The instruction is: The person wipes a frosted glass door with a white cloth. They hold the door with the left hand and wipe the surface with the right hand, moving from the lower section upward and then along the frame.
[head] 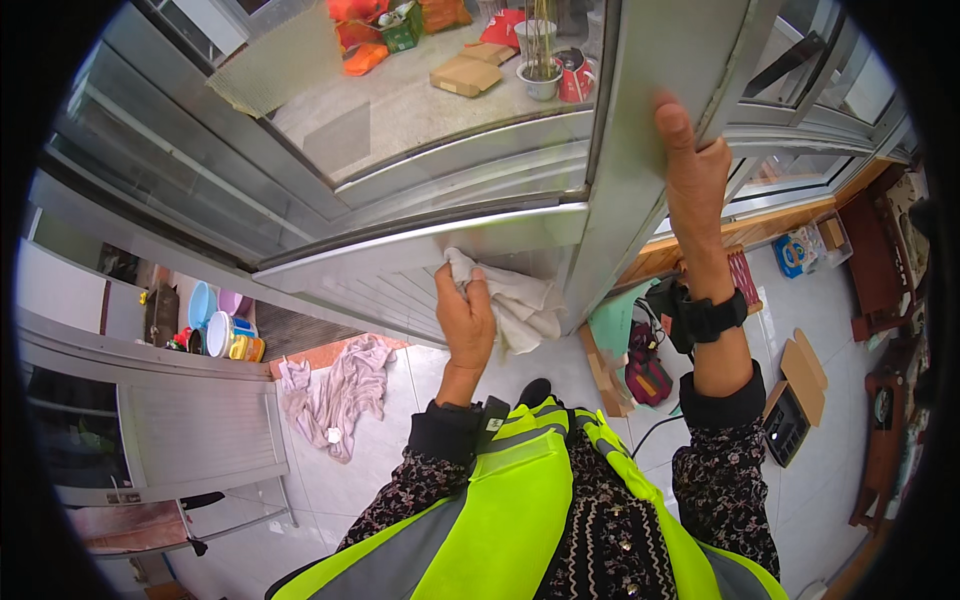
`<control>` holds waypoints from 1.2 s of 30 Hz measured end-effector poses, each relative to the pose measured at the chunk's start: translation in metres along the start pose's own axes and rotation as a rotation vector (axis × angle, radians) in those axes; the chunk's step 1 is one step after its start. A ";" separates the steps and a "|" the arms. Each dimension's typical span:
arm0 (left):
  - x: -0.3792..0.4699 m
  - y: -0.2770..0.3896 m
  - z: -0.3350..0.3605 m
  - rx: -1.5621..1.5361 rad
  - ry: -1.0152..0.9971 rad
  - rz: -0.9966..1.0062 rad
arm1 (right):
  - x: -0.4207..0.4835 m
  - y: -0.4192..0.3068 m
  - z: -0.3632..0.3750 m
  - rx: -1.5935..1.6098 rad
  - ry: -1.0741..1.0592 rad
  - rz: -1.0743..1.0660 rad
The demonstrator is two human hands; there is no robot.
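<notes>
My left hand [465,319] pinches a whitish cloth [521,300] between thumb and fingers. The cloth hangs in folds against the lower panel [360,281] of a metal-framed glass door. Higher up, my right hand [694,176] grips the edge of the door's wide upright stile [637,97]; the thumb lies on the near face and the other fingers are mostly hidden behind the edge. Between stile and lower panel sits the door's glass pane [465,135], through which a concrete floor shows.
A crumpled pinkish cloth [341,394] lies on the tiled floor at the left, near buckets [223,334] outside the doorway. To the right are a cardboard box [611,375] with a bag, an open carton [795,397] and dark wooden furniture [874,277]. A black cable [656,427] runs beside me.
</notes>
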State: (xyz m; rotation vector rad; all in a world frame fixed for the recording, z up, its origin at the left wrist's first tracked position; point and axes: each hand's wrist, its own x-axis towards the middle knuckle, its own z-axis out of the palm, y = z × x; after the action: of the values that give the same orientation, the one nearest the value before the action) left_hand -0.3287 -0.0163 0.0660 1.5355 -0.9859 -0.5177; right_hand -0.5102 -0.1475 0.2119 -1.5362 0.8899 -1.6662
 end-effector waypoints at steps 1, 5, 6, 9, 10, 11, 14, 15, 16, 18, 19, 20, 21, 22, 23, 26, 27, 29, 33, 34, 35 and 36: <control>0.003 -0.003 -0.005 0.068 0.119 -0.022 | 0.000 0.000 0.000 -0.026 0.007 0.001; 0.034 -0.019 -0.062 0.173 0.555 -0.098 | -0.001 0.001 -0.002 -0.028 -0.006 -0.014; 0.038 -0.022 -0.076 0.151 0.530 -0.013 | -0.001 0.001 -0.003 -0.032 -0.014 -0.009; 0.044 -0.027 -0.099 0.126 0.544 -0.013 | 0.000 0.002 -0.003 0.002 -0.013 -0.007; 0.046 -0.027 -0.098 0.132 0.588 -0.041 | 0.000 0.003 -0.002 0.018 -0.010 -0.032; 0.046 -0.026 -0.092 0.139 0.618 -0.009 | 0.000 0.003 -0.002 -0.001 0.002 -0.015; 0.034 -0.023 -0.056 0.569 0.623 0.022 | 0.000 0.002 0.000 -0.001 0.008 -0.016; 0.028 -0.022 -0.047 0.830 0.384 0.208 | 0.000 0.001 0.001 0.031 0.003 -0.005; 0.015 -0.021 -0.030 0.377 0.266 -0.020 | 0.000 0.000 0.001 0.064 -0.002 0.006; 0.012 -0.019 -0.020 0.241 -0.053 -0.045 | -0.001 0.000 0.000 0.028 -0.028 0.019; 0.010 -0.018 -0.023 0.169 -0.044 -0.097 | -0.001 0.000 -0.001 -0.003 -0.013 0.038; 0.011 -0.017 -0.027 0.084 -0.034 -0.078 | -0.001 0.001 -0.001 -0.008 -0.020 -0.011; 0.013 -0.016 -0.032 0.009 -0.029 -0.078 | -0.001 0.002 -0.002 -0.023 -0.003 -0.045; 0.011 -0.015 -0.043 -0.063 0.005 -0.095 | -0.001 0.003 -0.003 -0.036 0.012 -0.074; 0.012 -0.013 -0.051 -0.010 0.117 -0.188 | -0.001 0.005 -0.003 -0.051 0.010 -0.070; 0.022 -0.007 -0.079 -0.255 0.118 -0.146 | 0.000 0.006 -0.004 -0.062 -0.014 -0.021; 0.025 -0.006 -0.084 -0.259 0.093 -0.146 | -0.001 0.007 -0.004 -0.043 -0.019 -0.002; 0.028 -0.003 -0.085 -0.201 0.069 -0.137 | 0.000 0.006 -0.004 -0.030 -0.014 0.001; 0.024 -0.002 -0.077 -0.123 0.046 -0.113 | -0.001 0.005 -0.001 0.004 -0.007 -0.013; 0.024 -0.002 -0.075 -0.081 0.024 -0.093 | -0.001 0.005 -0.001 0.025 -0.010 -0.010; 0.025 -0.003 -0.074 -0.038 0.006 -0.079 | -0.002 0.005 -0.001 0.002 -0.006 -0.004; 0.025 -0.004 -0.073 -0.064 0.025 -0.035 | -0.002 0.005 -0.002 -0.019 0.000 -0.001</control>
State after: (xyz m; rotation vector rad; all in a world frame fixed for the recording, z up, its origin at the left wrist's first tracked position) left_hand -0.2569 0.0050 0.0836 1.5012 -0.9159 -0.5485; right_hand -0.5115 -0.1486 0.2066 -1.5496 0.9082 -1.6627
